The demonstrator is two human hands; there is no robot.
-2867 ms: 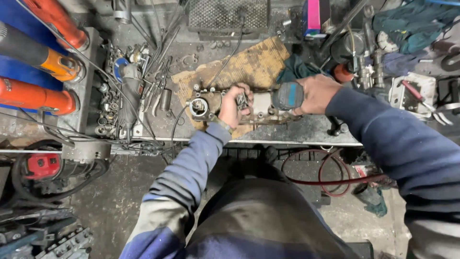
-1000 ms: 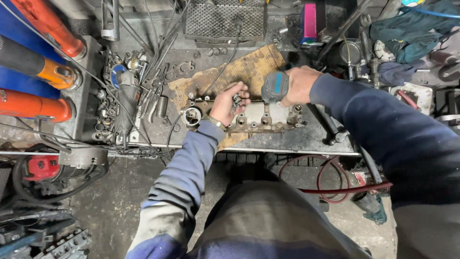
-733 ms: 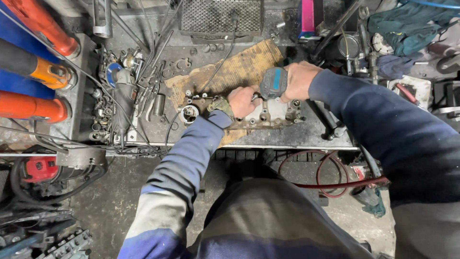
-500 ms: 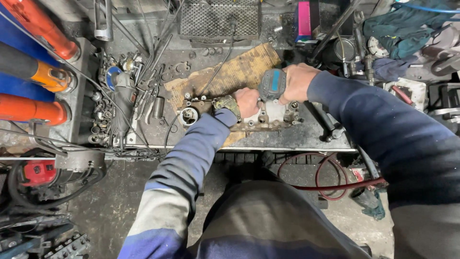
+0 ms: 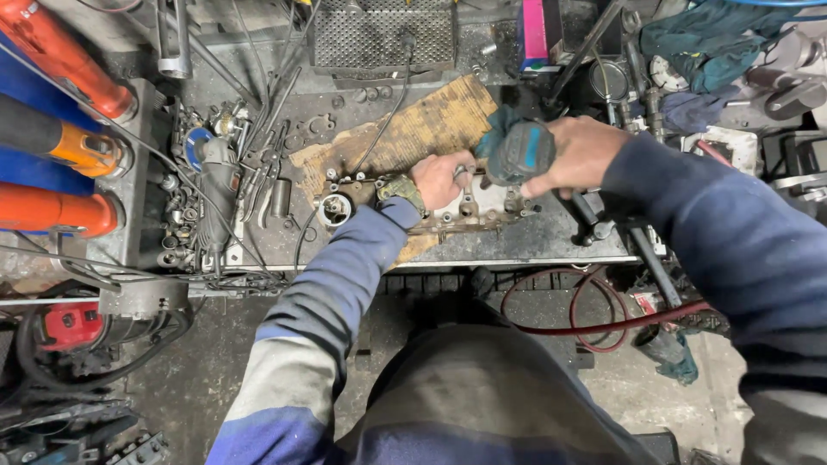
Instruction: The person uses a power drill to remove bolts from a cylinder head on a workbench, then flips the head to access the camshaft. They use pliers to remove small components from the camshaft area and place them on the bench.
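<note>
Right grip (image 5: 575,155) clamped around teal power driver (image 5: 517,152); left grip (image 5: 441,178) pinching bit at 9 o'clock over engine casting (image 5: 469,211). Could slip, nipping fingers.

A cluttered, grimy metal workbench (image 5: 568,245) spans the far side of a workshop, above a stained concrete floor (image 5: 620,379). Orange cylinders (image 5: 52,211) lie stacked at left; a red hose (image 5: 594,327) coils near right.

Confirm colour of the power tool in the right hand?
Teal-blue body with dark trim, on the power tool held by the right hand; head view, the only one.
</note>
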